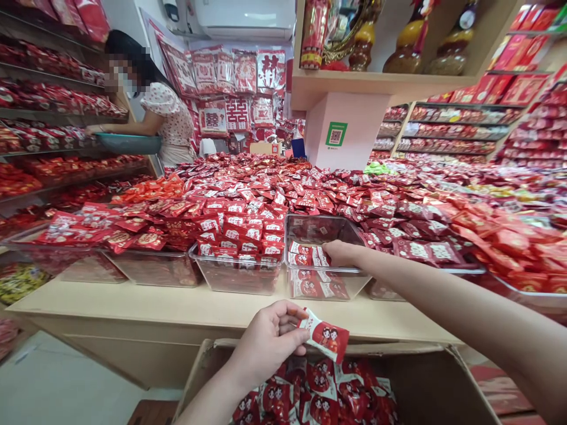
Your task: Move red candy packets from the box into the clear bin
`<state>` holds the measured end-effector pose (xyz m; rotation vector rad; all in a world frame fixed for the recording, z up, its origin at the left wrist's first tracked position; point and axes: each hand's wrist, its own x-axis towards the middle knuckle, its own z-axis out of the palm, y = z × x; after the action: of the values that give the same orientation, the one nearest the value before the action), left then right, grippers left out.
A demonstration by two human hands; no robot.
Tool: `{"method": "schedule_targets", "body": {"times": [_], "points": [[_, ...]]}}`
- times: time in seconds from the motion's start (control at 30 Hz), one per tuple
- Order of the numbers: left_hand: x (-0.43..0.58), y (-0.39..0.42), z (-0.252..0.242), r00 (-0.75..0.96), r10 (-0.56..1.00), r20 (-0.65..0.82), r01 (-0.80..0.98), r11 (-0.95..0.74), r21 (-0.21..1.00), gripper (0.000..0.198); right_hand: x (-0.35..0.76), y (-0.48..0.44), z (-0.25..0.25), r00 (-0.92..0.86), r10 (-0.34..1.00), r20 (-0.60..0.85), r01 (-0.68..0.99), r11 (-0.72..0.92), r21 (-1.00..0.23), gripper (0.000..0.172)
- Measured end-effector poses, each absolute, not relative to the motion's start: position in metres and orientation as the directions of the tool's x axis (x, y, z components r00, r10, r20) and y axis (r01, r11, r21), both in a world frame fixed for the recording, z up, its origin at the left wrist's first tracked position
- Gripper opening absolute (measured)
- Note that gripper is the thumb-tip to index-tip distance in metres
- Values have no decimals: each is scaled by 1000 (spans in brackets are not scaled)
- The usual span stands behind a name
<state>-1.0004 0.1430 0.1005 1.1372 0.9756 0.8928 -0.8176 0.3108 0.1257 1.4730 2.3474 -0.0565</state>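
Pinched between the thumb and fingers of my left hand is a red and white candy packet printed with two cartoon figures. It hangs above a cardboard box holding many similar packets. My right hand reaches over the front rim of a clear plastic bin. Its fingertips are down by the red and white packets lying in rows there. Those fingers are partly hidden, so whether they grip a packet is unclear.
Neighbouring clear bins heaped with red packets line the wooden counter. A white pillar with a green QR sign and an overhanging shelf rise behind. At the left, a person holds a teal basin beside stocked shelves.
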Motion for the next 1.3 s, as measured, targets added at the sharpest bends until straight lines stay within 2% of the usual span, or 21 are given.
{"method": "schedule_targets", "body": {"times": [0.4,0.6,0.7,0.8,0.87,0.93,0.97,1.07,1.13,1.23,1.3], "points": [[-1001,142,99,313,937,-157,-79,191,978,17,-820,313,126,-408,872,-272,878,456,147,40],[-1001,144,98,231,962,-145,-121,176,977,20,-813,322,115,-444,870,-215,875,473,104,47],[-1001,144,96,217,969,-122,-122,151,981,21,-813,327,121,-489,863,-127,862,500,80,38],[-1001,143,95,182,978,-105,-105,126,986,22,-815,315,144,-545,837,46,838,542,58,22],[-1001,143,94,171,981,-93,-100,111,989,22,-816,289,161,-552,801,231,817,575,-40,20],[-1000,142,95,171,982,-85,-104,103,989,22,-816,249,169,-518,758,396,744,628,-230,20],[-1000,143,96,175,981,-81,-109,101,989,22,-816,227,169,-502,751,429,691,647,-324,20],[-999,143,97,185,981,-64,-121,87,989,24,-816,168,151,-480,783,395,636,621,-458,21],[-999,141,97,188,981,-50,-101,70,992,25,-818,146,133,-452,832,321,629,553,-546,25],[-999,137,97,212,977,-24,-59,38,998,28,-820,138,113,-514,844,154,542,459,-704,29],[-999,133,97,239,971,-8,-54,21,998,33,-820,140,108,-546,827,132,481,438,-759,28]]}}
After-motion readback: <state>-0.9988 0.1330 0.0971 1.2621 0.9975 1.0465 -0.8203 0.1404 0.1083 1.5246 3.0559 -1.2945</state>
